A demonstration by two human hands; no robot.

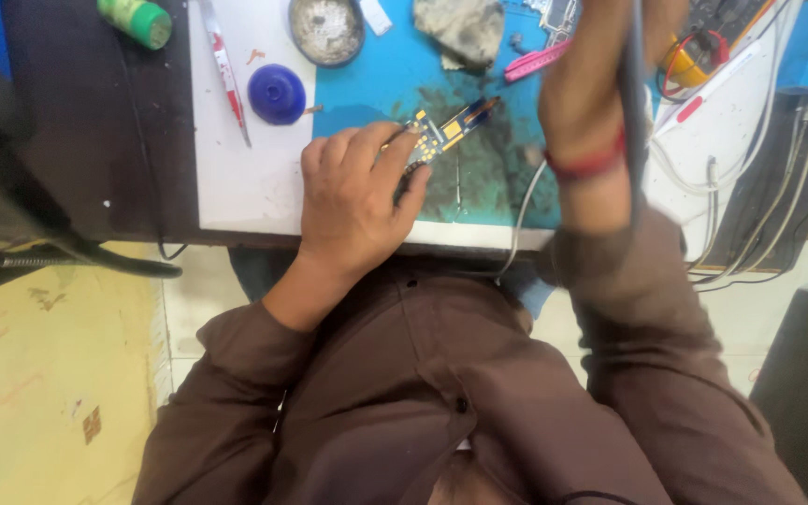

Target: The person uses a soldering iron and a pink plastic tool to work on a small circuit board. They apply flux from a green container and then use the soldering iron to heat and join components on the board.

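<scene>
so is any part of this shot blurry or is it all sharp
Head view: the right hand and the cable by it are smeared by motion blur; the left hand on the circuit board is sharp, under even light with no strong glare.

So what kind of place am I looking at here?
Probably an electronics repair bench: a small yellow-and-black circuit board under the left hand, on a stained blue work mat, with a yellow multimeter nearby.

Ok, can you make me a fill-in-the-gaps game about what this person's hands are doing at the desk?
1. The left hand presses down a small ____ on the mat.
2. The dome-shaped cap near it is ____.
3. The right hand, raised and blurred, wears a ____ band at the wrist.
4. The bottle at the desk's far corner is ____.

Missing words: circuit board; blue; red; green
</scene>
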